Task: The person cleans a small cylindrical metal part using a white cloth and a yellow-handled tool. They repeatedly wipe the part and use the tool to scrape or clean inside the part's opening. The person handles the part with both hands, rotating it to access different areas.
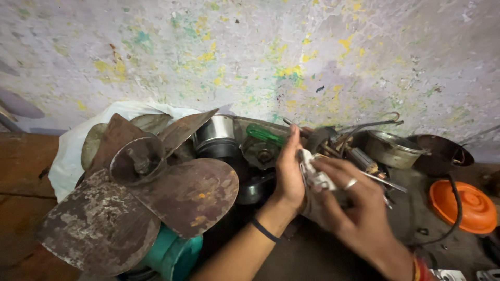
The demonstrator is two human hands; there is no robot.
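My left hand (289, 171) and my right hand (354, 205) meet over a heap of metal parts, both gripping a small white, dirty metal part (315, 174). My left thumb points up beside a green-handled screwdriver (265, 135). A ring sits on a finger of my right hand, and a dark band circles my left wrist. What lies under the hands is hidden.
A rusty fan blade assembly (140, 203) on a teal housing (174, 255) fills the left. Behind lie a steel can (214, 132), a round metal bowl (391, 148), wires, an orange plastic cap (462, 206), a white bag (70, 151) and a paint-speckled wall (260, 52).
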